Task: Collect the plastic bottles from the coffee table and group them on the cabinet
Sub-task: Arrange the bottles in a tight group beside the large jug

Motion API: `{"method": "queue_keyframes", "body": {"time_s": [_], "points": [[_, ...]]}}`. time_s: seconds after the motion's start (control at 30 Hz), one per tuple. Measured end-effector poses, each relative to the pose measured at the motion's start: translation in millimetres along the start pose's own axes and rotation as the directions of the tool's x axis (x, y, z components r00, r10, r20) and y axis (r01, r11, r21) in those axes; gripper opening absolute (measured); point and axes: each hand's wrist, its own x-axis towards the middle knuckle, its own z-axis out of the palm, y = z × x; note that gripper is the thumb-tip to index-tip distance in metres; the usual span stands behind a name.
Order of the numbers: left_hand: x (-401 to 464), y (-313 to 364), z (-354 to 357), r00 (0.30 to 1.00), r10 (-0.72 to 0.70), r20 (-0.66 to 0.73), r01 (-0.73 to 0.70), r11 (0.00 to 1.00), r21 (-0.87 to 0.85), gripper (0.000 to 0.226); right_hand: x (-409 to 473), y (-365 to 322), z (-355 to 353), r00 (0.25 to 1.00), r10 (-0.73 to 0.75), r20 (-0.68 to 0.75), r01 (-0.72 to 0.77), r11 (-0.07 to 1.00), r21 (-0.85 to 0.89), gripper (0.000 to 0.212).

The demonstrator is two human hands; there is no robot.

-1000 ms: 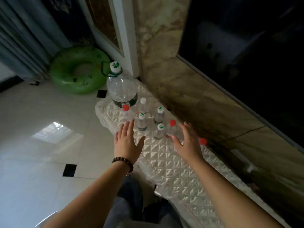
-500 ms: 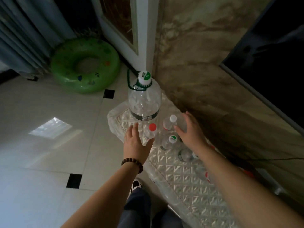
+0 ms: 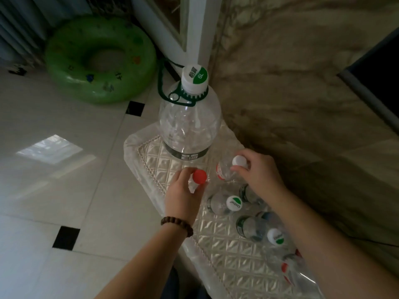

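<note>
Several small clear plastic bottles stand on the cabinet top (image 3: 226,262), which has a quilted shiny cover. My left hand (image 3: 183,195) grips a red-capped bottle (image 3: 199,176) just below its cap. My right hand (image 3: 259,171) grips a white-capped bottle (image 3: 228,171) with a red label at the neck. A large 6L bottle (image 3: 190,128) with a green handle stands at the cabinet's far end. Two green-and-white-capped bottles (image 3: 224,205) (image 3: 259,230) stand nearer me, and another bottle (image 3: 289,266) with a red label lies partly hidden under my right forearm.
A green inflatable swim ring (image 3: 99,59) lies on the tiled floor at the back left. A marble wall (image 3: 302,83) runs along the cabinet's right side, with a dark screen (image 3: 380,67) at the right edge. Grey curtains hang at the top left.
Both hands went from open, reaching over the bottles, to gripping a bottle each. The view has moved closer to the cabinet's far end.
</note>
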Motion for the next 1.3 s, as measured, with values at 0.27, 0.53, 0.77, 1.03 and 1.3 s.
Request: {"method": "queue_keyframes", "body": {"time_s": [0.27,0.53,0.77,1.03,1.3], "points": [[28.1,17.2,9.1,0.998,0.056,-0.025,-0.057,0.998,-0.031,0.032,25.0,-9.1,-16.2,0.988,-0.157,-0.015,0.157,0.988,0.012,0.037],[37.3,20.6,27.1,0.997,0.069,-0.038,-0.069,0.998,-0.002,0.037,46.7,-17.8,-5.9,0.978,-0.206,0.033,0.205,0.979,0.008,0.026],[20.3,22.0,17.0,0.996,-0.016,-0.083,0.014,1.000,-0.019,0.062,36.7,-2.3,-20.1,0.972,-0.229,0.059,0.219,0.966,0.136,0.054],[-60.6,32.6,16.7,0.993,0.089,0.075,-0.087,0.996,-0.025,0.060,-26.2,52.3,-61.8,0.981,-0.188,0.052,0.178,0.972,0.154,0.054],[-67.4,35.6,58.1,0.999,-0.020,0.039,0.015,0.994,0.104,0.039,-54.4,90.4,-34.6,0.977,-0.146,0.157,0.128,0.985,0.118,0.066]]}}
